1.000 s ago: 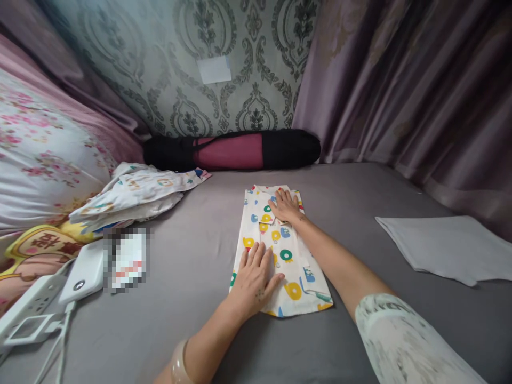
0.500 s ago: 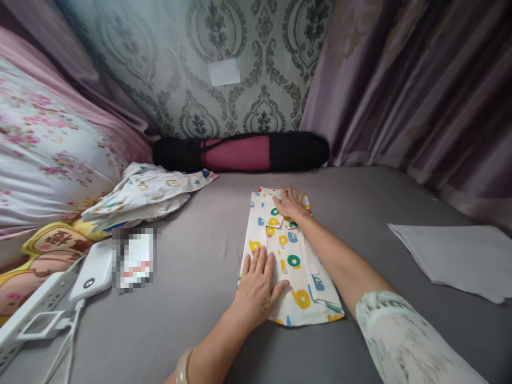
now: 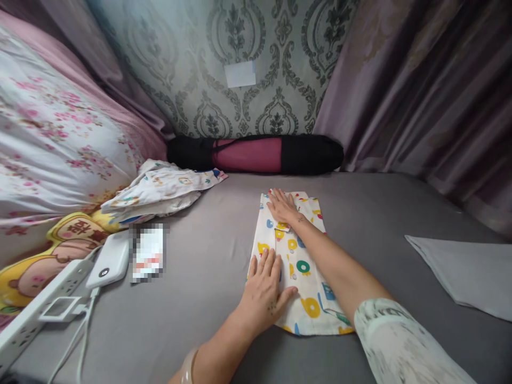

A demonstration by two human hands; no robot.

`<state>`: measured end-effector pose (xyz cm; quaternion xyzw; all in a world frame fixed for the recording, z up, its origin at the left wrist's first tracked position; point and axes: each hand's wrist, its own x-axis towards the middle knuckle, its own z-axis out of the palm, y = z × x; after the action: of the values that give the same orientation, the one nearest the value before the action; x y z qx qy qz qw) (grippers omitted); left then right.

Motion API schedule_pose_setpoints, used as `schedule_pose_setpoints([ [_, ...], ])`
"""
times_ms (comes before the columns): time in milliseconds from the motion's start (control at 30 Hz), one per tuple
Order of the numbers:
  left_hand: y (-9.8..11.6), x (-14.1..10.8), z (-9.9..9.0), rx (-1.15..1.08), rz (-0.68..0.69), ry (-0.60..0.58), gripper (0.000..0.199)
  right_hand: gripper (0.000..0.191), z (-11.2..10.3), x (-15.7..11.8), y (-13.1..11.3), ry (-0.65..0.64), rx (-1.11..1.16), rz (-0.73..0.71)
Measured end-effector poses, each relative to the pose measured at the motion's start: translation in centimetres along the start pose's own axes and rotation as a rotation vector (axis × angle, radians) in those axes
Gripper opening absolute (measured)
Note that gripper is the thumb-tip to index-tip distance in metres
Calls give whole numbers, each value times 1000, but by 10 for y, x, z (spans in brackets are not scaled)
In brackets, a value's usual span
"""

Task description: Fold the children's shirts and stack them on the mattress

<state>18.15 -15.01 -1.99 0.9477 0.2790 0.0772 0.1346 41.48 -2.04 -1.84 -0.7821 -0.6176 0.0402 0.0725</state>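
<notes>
A white child's garment (image 3: pixel 298 290) printed with yellow, green, blue and red figures lies folded into a long panel on the grey bed sheet (image 3: pixel 200 304). My left hand (image 3: pixel 266 285) rests flat on its near left side, fingers spread and thumb out over the cloth. Farther up, my right hand (image 3: pixel 283 205) presses flat on the far end of the garment, near its upper left, with fingers stretched out. Part of the print is covered by my right forearm. Neither hand grips anything.
At left lie a pile of printed clothes (image 3: pixel 160 186), a power bank (image 3: pixel 110 258), a power strip (image 3: pixel 48 306), a yellow cartoon cushion (image 3: pixel 36 266) and a blurred packet (image 3: pixel 148 253). A black and maroon long bag (image 3: pixel 248 154) lines the wall. Folded grey cloth (image 3: pixel 472 272) lies right.
My right hand has slid left across the far end of the garment, uncovering its upper right part. My left hand stays on the near left side. The whole view has shifted slightly.
</notes>
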Motion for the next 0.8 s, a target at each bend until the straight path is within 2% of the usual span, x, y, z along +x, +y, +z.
schedule_pose_setpoints([
  [100, -1, -2, -1, -12, 11, -22, 79, 59, 6, 4, -4, -29, 5, -26],
  [233, -1, -2, -2, -13, 16, -43, 82, 57, 9, 5, -2, 2, 34, -26],
  [333, -1, -1, -5, -24, 11, -66, 84, 56, 5, 1, 0, 64, 137, -47],
  [433, 0, 1, -9, -31, 1, -106, 85, 55, -2, -15, 7, 151, 244, -67],
  [533, 0, 3, -12, -37, -12, -145, 86, 56, -5, -55, 19, 147, 291, -126],
  [700, 0, 0, -18, -46, -2, -176, 82, 62, -12, -159, 40, 54, 294, -172],
  [800, 1, -3, -23, -64, 25, -186, 83, 68, -21, -218, 41, -37, 267, -172],
])
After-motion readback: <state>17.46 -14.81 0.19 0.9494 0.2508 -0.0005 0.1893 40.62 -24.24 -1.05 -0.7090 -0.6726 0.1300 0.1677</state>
